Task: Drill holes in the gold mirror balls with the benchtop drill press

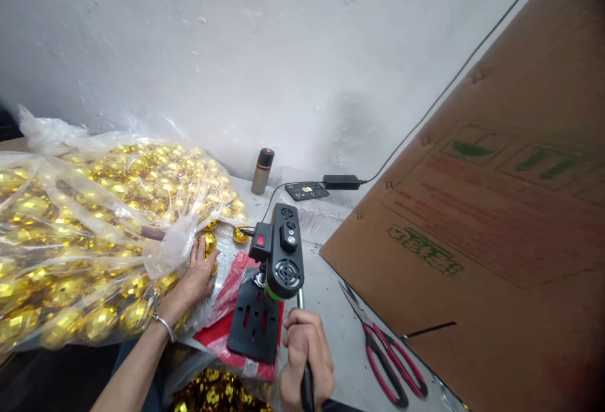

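Observation:
My left hand reaches to the mouth of a big clear plastic bag full of shiny gold faceted balls, its fingers on a gold ball at the opening. My right hand is closed round the lever handle of a small black and green bench drill press. The press stands on a black slotted base plate over red paper.
Red-handled scissors lie to the right of the press. A large cardboard sheet leans on the right. At the back stand a brown spray can, a black power adapter with cable, and a small black device. More gold pieces lie near me.

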`<state>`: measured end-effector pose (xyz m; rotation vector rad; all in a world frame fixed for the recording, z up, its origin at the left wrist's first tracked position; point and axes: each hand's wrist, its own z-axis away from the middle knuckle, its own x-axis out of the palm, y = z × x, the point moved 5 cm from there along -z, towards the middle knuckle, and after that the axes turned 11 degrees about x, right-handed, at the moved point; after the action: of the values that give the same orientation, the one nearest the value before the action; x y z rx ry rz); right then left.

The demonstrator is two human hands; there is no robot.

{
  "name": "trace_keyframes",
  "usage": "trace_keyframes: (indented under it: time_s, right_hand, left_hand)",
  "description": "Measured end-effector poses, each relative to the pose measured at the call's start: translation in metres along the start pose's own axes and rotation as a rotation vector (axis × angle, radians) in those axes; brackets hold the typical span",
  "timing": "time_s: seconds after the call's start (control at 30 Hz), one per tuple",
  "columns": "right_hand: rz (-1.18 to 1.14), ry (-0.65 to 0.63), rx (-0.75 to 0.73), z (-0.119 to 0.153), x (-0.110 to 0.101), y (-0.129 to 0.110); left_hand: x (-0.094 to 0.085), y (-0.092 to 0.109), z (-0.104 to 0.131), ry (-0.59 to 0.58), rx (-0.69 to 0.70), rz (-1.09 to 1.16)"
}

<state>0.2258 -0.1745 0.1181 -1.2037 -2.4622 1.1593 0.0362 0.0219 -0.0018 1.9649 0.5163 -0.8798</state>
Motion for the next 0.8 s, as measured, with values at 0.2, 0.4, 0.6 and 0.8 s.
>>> trace_keyframes:
  time_s: [0.2,0.4,0.6,0.8]
  right_hand:
    - [-0.020,0.015,-0.028,-0.011,-0.001,-0.005]
    - [-0.055,0.023,0.040,-0.036,-0.003,-0.025]
    - [-0.033,-0.003,0.037,-0.041,-0.004,-0.029]
    - [-0.029,-0.027,0.026,-0.033,-0.005,-0.024]
  left_hand:
    - [-0.006,0.033,0.007,0.066,-0.064,0.239]
    - [0.022,0.062,0.037,0.043,-0.468,1.042]
    - [0.043,0.078,0.056,0.072,-0.580,1.355]
    - [0.060,0.066,0.064,0.158,-0.520,1.168]
